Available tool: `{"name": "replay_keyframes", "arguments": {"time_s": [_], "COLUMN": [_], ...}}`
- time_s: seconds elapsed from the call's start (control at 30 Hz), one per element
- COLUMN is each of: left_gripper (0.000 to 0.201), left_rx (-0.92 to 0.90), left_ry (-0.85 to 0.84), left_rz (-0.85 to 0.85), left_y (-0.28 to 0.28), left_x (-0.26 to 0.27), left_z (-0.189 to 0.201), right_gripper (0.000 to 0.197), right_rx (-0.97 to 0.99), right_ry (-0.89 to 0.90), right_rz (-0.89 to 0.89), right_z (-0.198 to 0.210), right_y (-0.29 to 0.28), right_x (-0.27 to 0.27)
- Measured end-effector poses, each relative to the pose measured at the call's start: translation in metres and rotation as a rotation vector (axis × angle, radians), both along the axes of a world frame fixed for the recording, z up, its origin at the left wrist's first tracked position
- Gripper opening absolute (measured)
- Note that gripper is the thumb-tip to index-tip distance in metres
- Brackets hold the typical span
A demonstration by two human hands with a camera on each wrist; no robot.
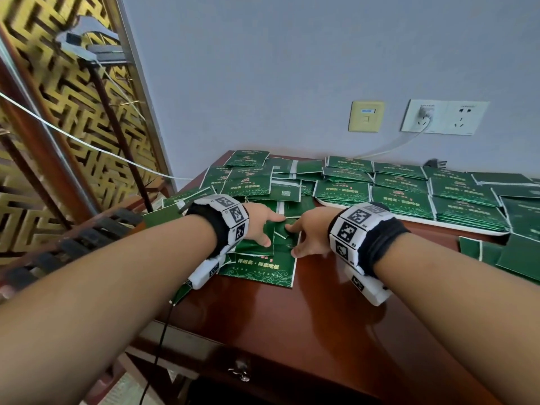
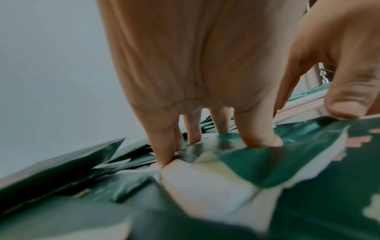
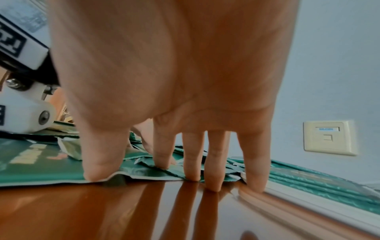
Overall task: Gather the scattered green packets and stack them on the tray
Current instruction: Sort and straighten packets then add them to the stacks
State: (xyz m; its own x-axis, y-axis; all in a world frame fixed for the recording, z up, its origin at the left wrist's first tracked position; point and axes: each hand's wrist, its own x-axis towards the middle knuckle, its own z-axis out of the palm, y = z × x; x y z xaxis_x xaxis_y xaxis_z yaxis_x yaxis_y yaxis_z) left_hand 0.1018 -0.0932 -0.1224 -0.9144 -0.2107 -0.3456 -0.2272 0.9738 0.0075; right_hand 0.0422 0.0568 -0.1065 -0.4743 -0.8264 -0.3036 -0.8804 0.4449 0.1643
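Observation:
Green packets [image 1: 248, 179] lie scattered over the back left of the brown table [image 1: 292, 317]. A white tray [image 1: 467, 228] at the right holds rows of stacked packets [image 1: 400, 197]. My left hand [image 1: 264, 226] presses straight fingers [image 2: 259, 138] onto a buckled packet [image 1: 280, 232], its thumb on the packet's edge. My right hand [image 1: 298, 239] faces it with spread straight fingers [image 3: 213, 162], the thumb and index on packet edges and the other tips on bare wood beside the tray [image 3: 308, 198]. A larger packet [image 1: 260, 267] lies flat beneath both hands.
More packets [image 1: 511, 255] lie on the table right of the tray. The wall behind carries a beige socket [image 1: 366, 116] and a white outlet [image 1: 444, 116] with a cable plugged in. A gold lattice screen [image 1: 73, 112] stands at the left. Bare wood lies toward the near edge.

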Motion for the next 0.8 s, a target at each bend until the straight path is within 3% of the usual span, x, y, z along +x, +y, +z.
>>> {"name": "replay_keyframes", "arguments": {"time_s": [0.43, 0.6, 0.7, 0.8], "left_gripper": [0.083, 0.073, 0.066, 0.088], "left_rx": [-0.096, -0.105, -0.099, -0.116], "left_ry": [-0.044, 0.041, 0.095, 0.020], "left_rz": [-0.010, -0.031, -0.091, -0.168], "left_y": [0.005, 0.008, 0.018, 0.033], "left_x": [0.005, 0.009, 0.010, 0.009], "left_z": [0.008, 0.010, 0.012, 0.009], "right_gripper": [0.060, 0.057, 0.043, 0.045], "right_rx": [0.099, 0.133, 0.113, 0.036], "right_ry": [0.072, 0.015, -0.037, 0.000], "right_rz": [0.084, -0.088, -0.137, -0.160], "right_z": [0.005, 0.014, 0.021, 0.021], "right_y": [0.027, 0.043, 0.055, 0.063], "right_x": [0.000, -0.008, -0.018, -0.027]}}
